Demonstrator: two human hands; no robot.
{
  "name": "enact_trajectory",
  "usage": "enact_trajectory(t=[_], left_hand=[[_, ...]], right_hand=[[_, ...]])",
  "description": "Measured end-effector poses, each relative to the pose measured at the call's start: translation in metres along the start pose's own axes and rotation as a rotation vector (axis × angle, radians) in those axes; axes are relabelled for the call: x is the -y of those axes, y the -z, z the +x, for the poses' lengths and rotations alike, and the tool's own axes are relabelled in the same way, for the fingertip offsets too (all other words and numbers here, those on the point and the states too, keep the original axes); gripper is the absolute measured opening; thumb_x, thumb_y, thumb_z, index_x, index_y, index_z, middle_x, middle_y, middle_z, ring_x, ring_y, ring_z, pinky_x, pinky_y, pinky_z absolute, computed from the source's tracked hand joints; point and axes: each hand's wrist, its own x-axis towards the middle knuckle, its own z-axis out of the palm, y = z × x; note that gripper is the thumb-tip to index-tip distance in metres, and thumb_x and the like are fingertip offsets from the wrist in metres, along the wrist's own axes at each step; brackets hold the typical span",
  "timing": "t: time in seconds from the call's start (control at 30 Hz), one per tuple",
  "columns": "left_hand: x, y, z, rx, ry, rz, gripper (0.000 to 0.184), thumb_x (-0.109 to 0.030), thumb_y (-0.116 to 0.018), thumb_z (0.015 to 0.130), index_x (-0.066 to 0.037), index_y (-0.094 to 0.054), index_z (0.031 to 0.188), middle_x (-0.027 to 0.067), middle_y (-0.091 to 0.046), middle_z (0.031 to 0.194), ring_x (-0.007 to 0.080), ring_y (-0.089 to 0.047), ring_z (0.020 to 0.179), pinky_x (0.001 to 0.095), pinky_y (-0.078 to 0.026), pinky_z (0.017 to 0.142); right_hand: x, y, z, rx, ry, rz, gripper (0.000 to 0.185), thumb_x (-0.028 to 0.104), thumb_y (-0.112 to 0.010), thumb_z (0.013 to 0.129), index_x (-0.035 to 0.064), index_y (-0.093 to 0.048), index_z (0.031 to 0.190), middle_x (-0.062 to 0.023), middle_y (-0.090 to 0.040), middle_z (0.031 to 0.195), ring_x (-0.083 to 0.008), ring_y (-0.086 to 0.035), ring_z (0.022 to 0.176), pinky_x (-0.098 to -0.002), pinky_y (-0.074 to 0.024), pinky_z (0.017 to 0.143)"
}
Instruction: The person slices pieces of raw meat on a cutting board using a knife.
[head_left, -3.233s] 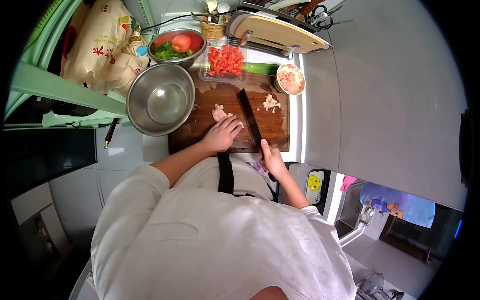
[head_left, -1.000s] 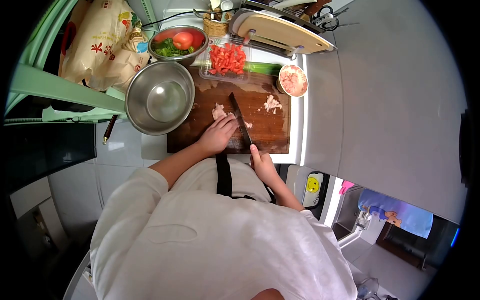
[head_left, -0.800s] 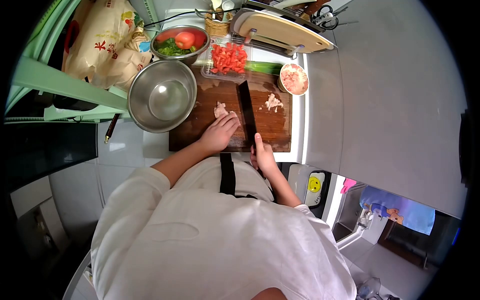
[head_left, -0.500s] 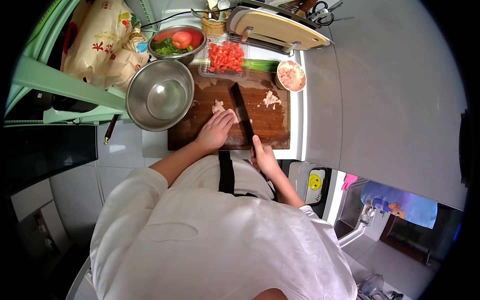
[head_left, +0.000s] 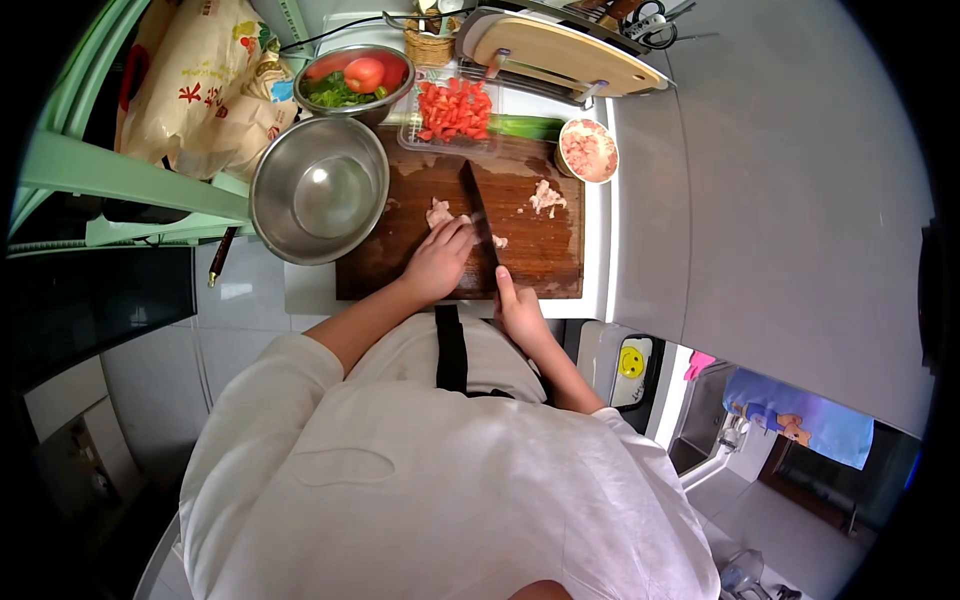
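Observation:
On the brown wooden cutting board (head_left: 540,262), my left hand (head_left: 440,264) presses a strip of pale pink raw meat (head_left: 438,212), its fingers together and curled over the near part. My right hand (head_left: 520,312) grips the handle of a dark-bladed kitchen knife (head_left: 477,205). The blade points away from me and stands close beside my left fingertips, at the right end of the meat. A small cut piece of meat (head_left: 500,241) lies just right of the blade. Farther right is a little heap of chopped meat (head_left: 546,198). My left fingers hide part of the strip.
Left of the board stands an empty steel bowl (head_left: 285,215). Behind it, another steel bowl (head_left: 399,95) holds a tomato and greens. A clear tray (head_left: 409,137) of diced tomato, a green stalk (head_left: 525,126) and a tub (head_left: 588,150) of chopped meat line the back.
My right hand and the knife handle have shifted slightly left and away from me. The blade is closer to my left fingers, and the small cut piece shows more clearly to its right.

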Motion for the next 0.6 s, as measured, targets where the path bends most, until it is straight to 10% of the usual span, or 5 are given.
enact_trajectory(t=[0.37, 0.6], left_hand=[[-0.001, 0.002, -0.006, 0.066, 0.020, -0.042, 0.054, -0.007, -0.059, 0.074, 0.003, -0.054, 0.127, 0.0161, -0.051, 0.135, 0.0335, -0.039, 0.134, 0.0442, -0.030, 0.114], [0.004, 0.007, -0.015, -0.004, -0.022, -0.078, 0.051, -0.003, -0.056, 0.077, 0.003, -0.054, 0.127, 0.0161, -0.052, 0.135, 0.0315, -0.043, 0.133, 0.0441, -0.033, 0.113]], right_hand=[[-0.002, -0.007, 0.000, -0.080, 0.014, -0.043, 0.073, 0.053, -0.041, 0.100, -0.0058, -0.056, 0.060, -0.0146, -0.052, 0.051, -0.0258, -0.055, 0.052, -0.0410, -0.0447, 0.058], [0.013, -0.001, -0.010, -0.073, -0.174, 0.251, 0.066, 0.056, -0.041, 0.099, 0.0048, -0.048, 0.059, -0.0032, -0.044, 0.048, -0.0147, -0.042, 0.037, -0.0302, -0.0317, 0.037]])
